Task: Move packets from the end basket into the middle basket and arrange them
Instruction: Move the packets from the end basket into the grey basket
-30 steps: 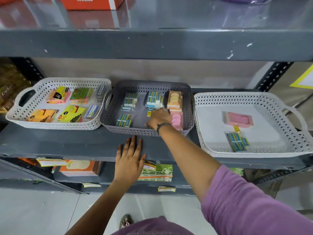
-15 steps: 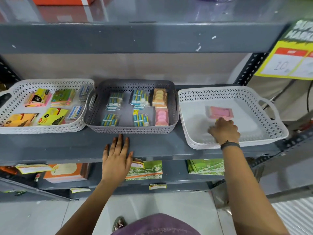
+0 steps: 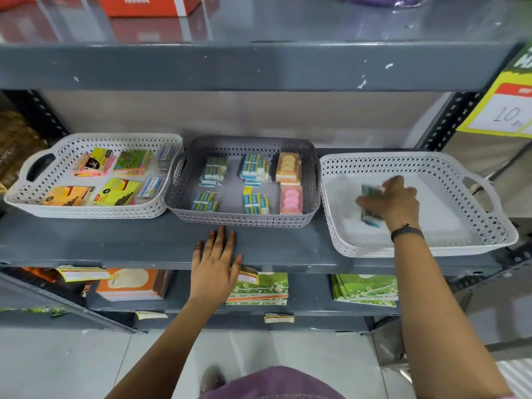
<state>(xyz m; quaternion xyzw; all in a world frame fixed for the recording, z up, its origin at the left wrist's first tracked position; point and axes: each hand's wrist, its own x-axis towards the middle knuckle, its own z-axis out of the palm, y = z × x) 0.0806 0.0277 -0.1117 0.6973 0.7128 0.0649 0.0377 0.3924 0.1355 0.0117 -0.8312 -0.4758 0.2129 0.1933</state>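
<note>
My right hand (image 3: 391, 201) is down inside the white end basket (image 3: 489, 228) at the right of the grey shelf (image 3: 115, 240), its grip closed around a blue-and-green packet (image 3: 370, 220), which shows blurred at my fingertips and again below my palm; whether the packet is lifted off the basket floor I cannot tell. A dark band (image 3: 407, 232) sits on that wrist. My left hand (image 3: 214, 262) lies flat on the front edge of the shelf, fingers spread and pointing toward the grey middle basket (image 3: 244, 220), holding nothing and just short of touching its front wall. In the middle basket four clusters of blue-and-white packets (image 3: 214, 170) lie in two rows, with an orange packet of round pieces (image 3: 288, 167) at the back right and a pink packet of round pieces (image 3: 291, 199) in front of it. The white basket on the left (image 3: 86, 210) holds yellow, green and pink sticky-note packs (image 3: 132, 163). The three baskets stand side by side, the middle one touching its left neighbour. On the lower shelf lie green booklets (image 3: 364, 289).
</note>
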